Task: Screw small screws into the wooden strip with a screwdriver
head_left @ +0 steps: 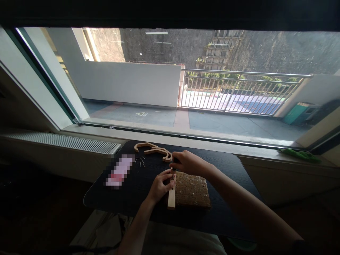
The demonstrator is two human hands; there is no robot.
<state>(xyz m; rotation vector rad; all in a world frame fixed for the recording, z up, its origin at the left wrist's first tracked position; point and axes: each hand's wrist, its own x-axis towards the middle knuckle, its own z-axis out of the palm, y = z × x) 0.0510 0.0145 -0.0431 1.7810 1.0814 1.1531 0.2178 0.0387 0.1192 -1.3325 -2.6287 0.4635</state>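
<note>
My right hand (183, 161) is closed around the dark handle of a screwdriver (174, 171), whose shaft points down at a pale wooden strip (171, 199). Beneath it, the fingers of my left hand (160, 186) grip the strip and pinch near the screwdriver's tip; whatever sits right at the tip is too small to make out. The strip lies along the left edge of a brown, tape-wrapped block (193, 190). Several small screws (140, 162) are scattered to the left, and curved wooden pieces (156, 151) lie behind my hands.
The dark table (220, 163) has rounded corners and stands against a window sill. On its left side lies a blurred-out pinkish item (120, 170). A radiator (66, 143) runs along the wall at left, and a green cloth (299, 155) rests on the sill at right.
</note>
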